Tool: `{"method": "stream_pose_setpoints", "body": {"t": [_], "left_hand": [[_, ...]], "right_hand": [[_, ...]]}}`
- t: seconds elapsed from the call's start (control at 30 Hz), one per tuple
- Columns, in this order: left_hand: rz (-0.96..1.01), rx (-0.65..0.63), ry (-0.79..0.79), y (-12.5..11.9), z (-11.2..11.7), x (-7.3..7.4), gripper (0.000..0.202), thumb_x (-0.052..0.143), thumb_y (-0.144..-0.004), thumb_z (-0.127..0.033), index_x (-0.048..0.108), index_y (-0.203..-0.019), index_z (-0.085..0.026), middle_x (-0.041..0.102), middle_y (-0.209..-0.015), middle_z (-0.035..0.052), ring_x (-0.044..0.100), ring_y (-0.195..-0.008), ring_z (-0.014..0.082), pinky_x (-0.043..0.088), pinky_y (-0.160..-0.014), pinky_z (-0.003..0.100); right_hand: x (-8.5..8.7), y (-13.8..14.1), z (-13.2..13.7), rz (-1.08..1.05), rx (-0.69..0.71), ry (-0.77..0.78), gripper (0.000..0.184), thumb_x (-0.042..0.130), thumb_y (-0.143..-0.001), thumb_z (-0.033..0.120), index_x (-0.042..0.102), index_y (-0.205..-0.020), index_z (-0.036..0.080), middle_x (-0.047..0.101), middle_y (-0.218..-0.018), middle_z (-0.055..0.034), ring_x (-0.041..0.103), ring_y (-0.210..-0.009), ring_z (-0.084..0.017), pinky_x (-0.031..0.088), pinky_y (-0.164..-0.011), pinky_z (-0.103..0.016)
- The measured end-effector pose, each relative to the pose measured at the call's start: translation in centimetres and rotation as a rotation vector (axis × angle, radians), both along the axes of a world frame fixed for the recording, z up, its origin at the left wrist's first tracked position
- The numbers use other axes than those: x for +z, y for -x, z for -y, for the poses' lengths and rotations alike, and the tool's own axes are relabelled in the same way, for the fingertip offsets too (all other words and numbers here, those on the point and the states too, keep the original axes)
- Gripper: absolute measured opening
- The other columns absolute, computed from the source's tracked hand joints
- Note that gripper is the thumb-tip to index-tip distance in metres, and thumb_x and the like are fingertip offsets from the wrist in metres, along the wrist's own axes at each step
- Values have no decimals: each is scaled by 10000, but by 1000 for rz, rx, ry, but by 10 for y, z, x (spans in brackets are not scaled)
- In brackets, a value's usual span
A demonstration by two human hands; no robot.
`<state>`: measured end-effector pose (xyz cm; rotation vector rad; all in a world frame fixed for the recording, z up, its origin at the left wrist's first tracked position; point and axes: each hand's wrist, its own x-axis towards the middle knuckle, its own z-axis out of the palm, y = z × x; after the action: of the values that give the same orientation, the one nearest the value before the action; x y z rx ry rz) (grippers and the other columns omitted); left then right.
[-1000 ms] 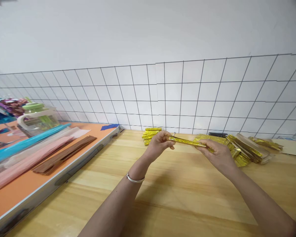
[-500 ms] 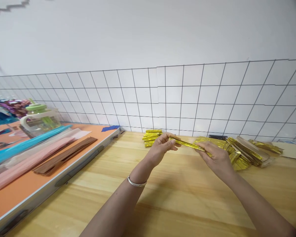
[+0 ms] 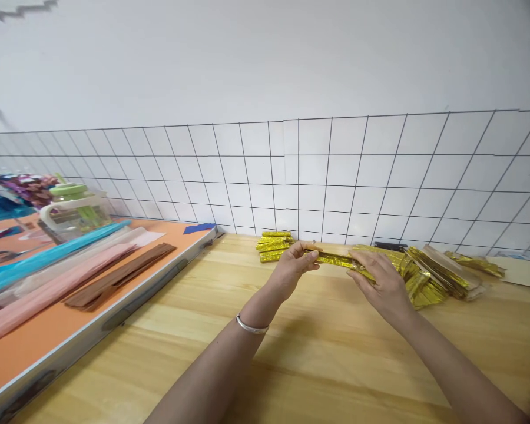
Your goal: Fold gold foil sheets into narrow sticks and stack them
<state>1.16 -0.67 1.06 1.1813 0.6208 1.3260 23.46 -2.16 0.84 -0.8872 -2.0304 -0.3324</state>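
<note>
A narrow folded strip of shiny gold foil point(image 3: 333, 259) stretches between my hands above the wooden table. My left hand point(image 3: 294, 265) pinches its left end between thumb and fingers. The right end is gripped by my right hand point(image 3: 380, 280), thumb below and fingers on top. Behind my left hand lies a small stack of folded gold strips point(image 3: 274, 246) near the wall. To the right of my right hand, a loose pile of gold foil pieces point(image 3: 428, 282) rests on the table, partly hidden by that hand.
On the left, an orange-topped table point(image 3: 83, 335) bears brown crepe paper point(image 3: 123, 274), pink crepe paper point(image 3: 62, 282), a blue roll point(image 3: 57, 250) and a jug with a green lid point(image 3: 75, 206). A white wall with a black grid point(image 3: 313, 171) runs behind. A dark object point(image 3: 391, 246) lies by the wall.
The gold strip has turned so that its flat side shows more and it lies more level. My right hand's fingers have shifted along its top. The view has moved slightly.
</note>
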Motion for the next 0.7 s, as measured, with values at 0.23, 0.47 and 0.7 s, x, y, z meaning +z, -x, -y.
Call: {"method": "stream_pose_setpoints", "body": {"t": [0.23,0.47,0.7], "left_hand": [[114,-38,188,-13,3,-27,270,740,-686,-280,593,-863,-137,598,-892,20,588,-759,92,498,-747,250],[-21,-130,389,-10,40,-65,276,726,-692,-309,566,-840,-140,618,-870,30,612,-751,110,490,-702,229],[-586,-122,176,-1,62,-80,276,585,-790,-416,571,-769,-141,514,-607,-34,451,-534,69,351,-512,179]], "right_hand": [[-8,-17,5,153,-22,-60,383,542,-853,157,510,-1225,243,613,-1162,-66,564,-1031,-209,444,-889,-393],[-40,-36,36,295,-10,1,238,559,-839,143,617,-1054,227,639,-1116,-67,580,-986,-204,452,-839,-371],[-71,-39,77,458,7,97,184,514,-861,132,637,-988,183,603,-1169,-90,496,-1096,-244,438,-874,-391]]}}
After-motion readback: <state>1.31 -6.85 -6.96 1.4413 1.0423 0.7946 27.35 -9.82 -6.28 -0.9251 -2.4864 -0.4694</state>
